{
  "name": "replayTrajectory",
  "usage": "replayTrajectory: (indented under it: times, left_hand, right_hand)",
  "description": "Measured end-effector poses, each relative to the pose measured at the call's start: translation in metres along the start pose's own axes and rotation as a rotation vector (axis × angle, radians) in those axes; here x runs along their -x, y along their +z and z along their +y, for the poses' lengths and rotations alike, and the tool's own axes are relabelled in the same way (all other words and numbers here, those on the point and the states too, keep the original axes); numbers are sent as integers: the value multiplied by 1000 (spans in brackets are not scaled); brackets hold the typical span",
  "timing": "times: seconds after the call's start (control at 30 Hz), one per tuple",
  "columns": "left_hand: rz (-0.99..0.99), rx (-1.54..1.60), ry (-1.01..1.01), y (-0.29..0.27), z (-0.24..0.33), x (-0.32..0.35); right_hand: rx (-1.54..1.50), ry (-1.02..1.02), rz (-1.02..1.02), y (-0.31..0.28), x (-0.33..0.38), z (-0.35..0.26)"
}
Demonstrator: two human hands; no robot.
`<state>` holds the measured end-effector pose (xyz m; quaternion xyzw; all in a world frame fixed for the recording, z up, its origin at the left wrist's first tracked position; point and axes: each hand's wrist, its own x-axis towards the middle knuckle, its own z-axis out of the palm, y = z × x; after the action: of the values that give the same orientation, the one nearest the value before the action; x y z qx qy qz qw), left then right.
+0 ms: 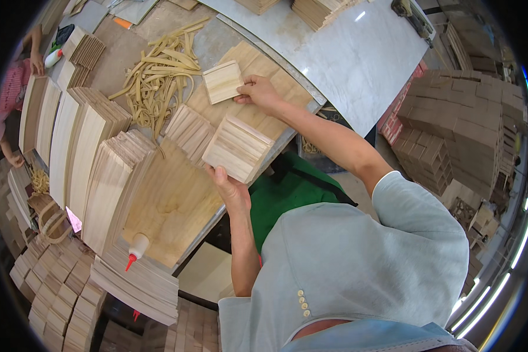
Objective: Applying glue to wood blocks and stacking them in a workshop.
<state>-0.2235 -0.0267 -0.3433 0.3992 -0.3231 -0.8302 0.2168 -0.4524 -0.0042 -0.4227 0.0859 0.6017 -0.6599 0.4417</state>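
At a wood-strewn bench, we steady a square stack (237, 148) of thin wooden slats with our left hand (229, 186), fingers curled against its near edge, the stack resting flat on a plywood board (170, 205). Just beyond, our right hand (258, 92) pinches the right edge of a smaller slat panel (223, 81), held at or just above the board; we cannot tell whether it rests there.

By the look of it, the work is mid-run: one panel sits squared under our left hand and a fanned bundle (189, 130) lies beside it, while long rows of unsorted slats (88, 146) wait on the left. A glue bottle (136, 249) with a red tip lies at the board's near corner, untouched. Finished-looking stacks (53, 299) pile below the bench, which suggests plenty is done and plenty is left.

Farther off, a tangle of pale strips (161, 67) spreads across the table, and another person's hand (37, 61) works at the far left. Blocks (457, 117) are piled high at the right.
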Motion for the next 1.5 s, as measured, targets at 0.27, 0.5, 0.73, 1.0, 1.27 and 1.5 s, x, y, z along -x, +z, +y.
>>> replayTrajectory:
  times: [0.27,0.5,0.73,1.0,1.27,1.5]
  left_hand:
    - [21,14,25,12,0,4]
    - [-10,-6,40,26,1,5]
    - [81,-77,217,45,0,-17]
    - [-89,-360,482,71,-25,-20]
    - [-157,-578,214,48,-16,-48]
    - [-30,-605,149,59,-11,-82]
  right_hand:
    - [265,-128,-31,-5,-12,3]
    - [732,-530,156,-20,-27,7]
    - [-292,99,-302,-54,100,-5]
    - [-417,98,-425,-45,126,-11]
    - [-84,73,-423,-59,84,-54]
    - [303,-24,-371,-26,52,-75]
